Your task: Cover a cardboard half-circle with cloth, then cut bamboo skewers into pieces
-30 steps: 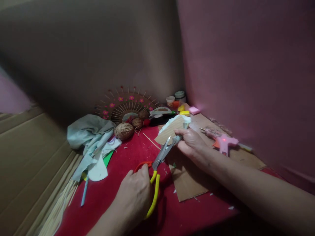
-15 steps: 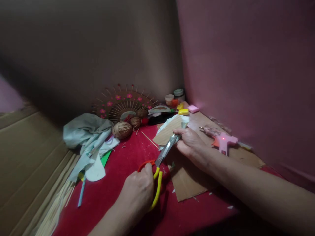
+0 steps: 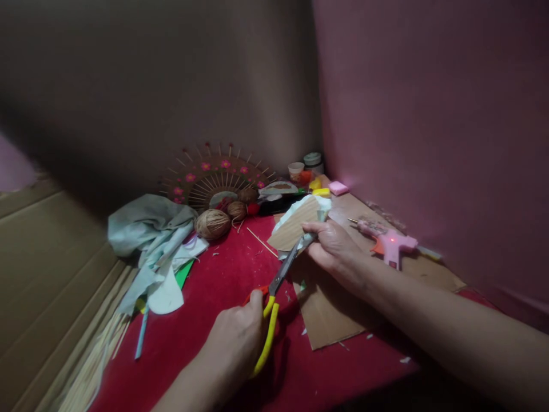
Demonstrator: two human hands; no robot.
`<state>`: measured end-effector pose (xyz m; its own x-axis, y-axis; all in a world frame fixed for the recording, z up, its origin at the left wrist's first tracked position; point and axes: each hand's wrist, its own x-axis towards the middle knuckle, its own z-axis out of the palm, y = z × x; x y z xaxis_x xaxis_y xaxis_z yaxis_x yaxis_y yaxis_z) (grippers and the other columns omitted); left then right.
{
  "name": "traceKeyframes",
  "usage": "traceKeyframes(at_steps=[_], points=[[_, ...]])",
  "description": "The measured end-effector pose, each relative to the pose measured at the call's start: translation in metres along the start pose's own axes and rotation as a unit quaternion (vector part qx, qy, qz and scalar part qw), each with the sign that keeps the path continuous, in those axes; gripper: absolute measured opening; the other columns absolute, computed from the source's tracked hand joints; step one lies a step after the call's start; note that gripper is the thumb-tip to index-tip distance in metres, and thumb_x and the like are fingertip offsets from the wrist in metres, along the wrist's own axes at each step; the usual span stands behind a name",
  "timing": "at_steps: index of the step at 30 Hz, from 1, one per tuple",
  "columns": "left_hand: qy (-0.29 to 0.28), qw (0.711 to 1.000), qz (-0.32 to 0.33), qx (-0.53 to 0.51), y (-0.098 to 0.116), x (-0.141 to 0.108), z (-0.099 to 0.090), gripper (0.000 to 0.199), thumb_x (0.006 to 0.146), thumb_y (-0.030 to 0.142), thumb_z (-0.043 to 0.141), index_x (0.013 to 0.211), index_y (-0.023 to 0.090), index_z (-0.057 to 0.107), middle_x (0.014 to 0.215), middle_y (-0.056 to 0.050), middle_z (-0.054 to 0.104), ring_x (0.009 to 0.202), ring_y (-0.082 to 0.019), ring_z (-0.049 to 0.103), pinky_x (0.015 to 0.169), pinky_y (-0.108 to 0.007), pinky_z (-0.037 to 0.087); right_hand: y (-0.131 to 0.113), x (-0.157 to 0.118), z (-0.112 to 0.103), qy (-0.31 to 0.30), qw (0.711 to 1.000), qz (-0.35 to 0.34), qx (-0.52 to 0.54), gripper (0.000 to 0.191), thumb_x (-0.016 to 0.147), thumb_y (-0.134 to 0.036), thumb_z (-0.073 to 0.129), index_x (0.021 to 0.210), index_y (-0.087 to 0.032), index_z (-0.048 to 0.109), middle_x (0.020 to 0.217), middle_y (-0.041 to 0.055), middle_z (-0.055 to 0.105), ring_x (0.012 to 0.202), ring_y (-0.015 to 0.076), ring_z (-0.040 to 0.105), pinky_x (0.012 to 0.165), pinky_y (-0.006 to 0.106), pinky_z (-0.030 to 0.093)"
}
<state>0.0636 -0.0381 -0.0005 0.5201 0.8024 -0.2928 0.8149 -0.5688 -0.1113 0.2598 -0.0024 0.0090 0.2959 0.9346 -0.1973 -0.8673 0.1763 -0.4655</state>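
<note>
My left hand [image 3: 234, 337] is closed around the red and yellow handles of a pair of scissors [image 3: 281, 279]. Their blades point up and away, with the tips at the lower edge of a curved cardboard piece [image 3: 294, 228]. Pale cloth [image 3: 309, 239] shows around that piece's edges, partly behind it. My right hand [image 3: 334, 245] pinches the piece and its cloth at the right end, thumb on top. Beneath this hand lies a larger flat sheet of cardboard [image 3: 328, 317]. The scissors' far tips are hard to make out against the cloth.
A pink glue gun [image 3: 392, 246] with a lit red light lies at right. Twine balls [image 3: 213, 224] and a decorated fan-shaped piece [image 3: 221, 171] stand at the back. Crumpled cloth [image 3: 150, 223] and thin sticks [image 3: 92, 360] lie left on the red cloth surface [image 3: 206, 297].
The scissors' handles have moved slightly down and left with my left hand, and the blades have turned a little. My right hand still pinches the cardboard piece in nearly the same place.
</note>
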Motion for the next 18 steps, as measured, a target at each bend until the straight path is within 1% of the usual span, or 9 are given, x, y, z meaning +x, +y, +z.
traceKeyframes(at_steps=[4, 7, 10, 12, 15, 18], points=[[0.034, 0.999, -0.01, -0.03, -0.0021, -0.0018, 0.0009, 0.03, 0.086, 0.025, 0.037, 0.11, 0.009, 0.044, 0.077, -0.014, 0.066, 0.072, -0.03, 0.066, 0.061, -0.038, 0.047, 0.0001, -0.0021, 0.0013, -0.013, 1.0, 0.003, -0.011, 0.033, 0.055, 0.003, 0.053, 0.08, -0.018, 0.053, 0.065, -0.0031, 0.052, 0.058, 0.0108, 0.047, 0.057, 0.027, 0.039], [0.049, 0.998, -0.025, -0.027, -0.0031, -0.0028, -0.0003, 0.027, 0.086, 0.029, 0.038, 0.103, 0.011, 0.047, 0.078, -0.015, 0.065, 0.071, -0.031, 0.064, 0.06, -0.039, 0.045, -0.0006, -0.0021, 0.002, -0.004, 1.0, 0.005, -0.021, 0.029, 0.055, 0.003, 0.054, 0.076, -0.019, 0.05, 0.063, -0.0034, 0.051, 0.055, 0.01, 0.045, 0.055, 0.027, 0.039], [0.069, 0.997, -0.019, -0.016, -0.0023, -0.0042, -0.0011, 0.024, 0.087, 0.032, 0.036, 0.095, 0.013, 0.049, 0.078, -0.015, 0.064, 0.069, -0.032, 0.062, 0.06, -0.04, 0.044, -0.0013, -0.0014, 0.0019, 0.008, 0.999, 0.01, -0.029, 0.028, 0.055, 0.003, 0.054, 0.072, -0.018, 0.049, 0.06, -0.0041, 0.049, 0.054, 0.0095, 0.044, 0.054, 0.026, 0.038], [0.072, 0.997, -0.019, -0.013, -0.0018, -0.0047, -0.0003, 0.023, 0.086, 0.032, 0.036, 0.092, 0.013, 0.049, 0.079, -0.015, 0.064, 0.069, -0.031, 0.061, 0.061, -0.041, 0.044, -0.0013, -0.001, 0.0017, 0.011, 0.999, 0.008, -0.031, 0.027, 0.054, 0.003, 0.054, 0.072, -0.018, 0.05, 0.062, -0.0031, 0.051, 0.054, 0.0095, 0.044, 0.053, 0.025, 0.038], [0.075, 0.997, -0.02, 0.001, -0.0018, -0.0039, 0.0023, 0.025, 0.085, 0.033, 0.037, 0.092, 0.012, 0.05, 0.077, -0.016, 0.064, 0.068, -0.032, 0.062, 0.06, -0.041, 0.044, -0.0004, -0.0012, 0.0018, 0.007, 1.0, 0.003, -0.028, 0.028, 0.054, 0.002, 0.054, 0.073, -0.018, 0.051, 0.065, -0.0019, 0.054, 0.055, 0.0098, 0.045, 0.052, 0.025, 0.038], [0.09, 0.996, -0.017, 0.015, -0.0013, -0.0014, 0.0034, 0.029, 0.085, 0.033, 0.037, 0.097, 0.01, 0.05, 0.076, -0.016, 0.064, 0.069, -0.032, 0.063, 0.062, -0.041, 0.045, 0.001, -0.0021, 0.0019, 0.002, 1.0, 0.001, -0.029, 0.028, 0.053, 0.002, 0.053, 0.072, -0.018, 0.051, 0.064, -0.0019, 0.053, 0.056, 0.0101, 0.046, 0.052, 0.025, 0.038]])
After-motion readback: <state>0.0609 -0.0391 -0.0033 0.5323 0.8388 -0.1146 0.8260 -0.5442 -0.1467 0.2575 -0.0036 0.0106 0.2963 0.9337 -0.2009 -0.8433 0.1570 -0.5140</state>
